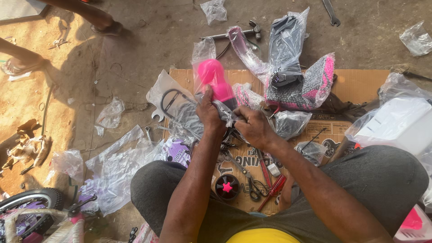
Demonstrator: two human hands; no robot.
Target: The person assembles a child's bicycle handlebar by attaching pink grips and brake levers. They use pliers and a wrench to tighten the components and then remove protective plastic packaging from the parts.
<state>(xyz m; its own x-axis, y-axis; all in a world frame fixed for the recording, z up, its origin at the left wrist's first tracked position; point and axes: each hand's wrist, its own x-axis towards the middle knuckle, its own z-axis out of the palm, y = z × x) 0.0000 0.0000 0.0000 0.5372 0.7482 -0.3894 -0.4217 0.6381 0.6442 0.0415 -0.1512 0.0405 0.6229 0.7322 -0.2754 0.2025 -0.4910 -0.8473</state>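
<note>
Seen from above, a seated person worked over a flattened cardboard sheet (360, 81) laid on a dirt floor. Their left hand (210, 112) was wrapped around a bright pink plastic part (216, 78) still inside a clear plastic bag (203, 49), holding it upright above the cardboard. Their right hand (253, 126) sat just beside the left, its fingers pinched together on the lower end of the bag, near the black base of the pink part. On the cardboard below the hands lay a small black wheel with a pink star hub (227, 186), a pair of scissors (249, 180) and a red-handled screwdriver (274, 189). Farther up rested a grey and pink patterned bicycle saddle (310, 85) in plastic. A small bicycle tyre (33, 200) showed at the lower left, and empty clear bags lay scattered around.
</note>
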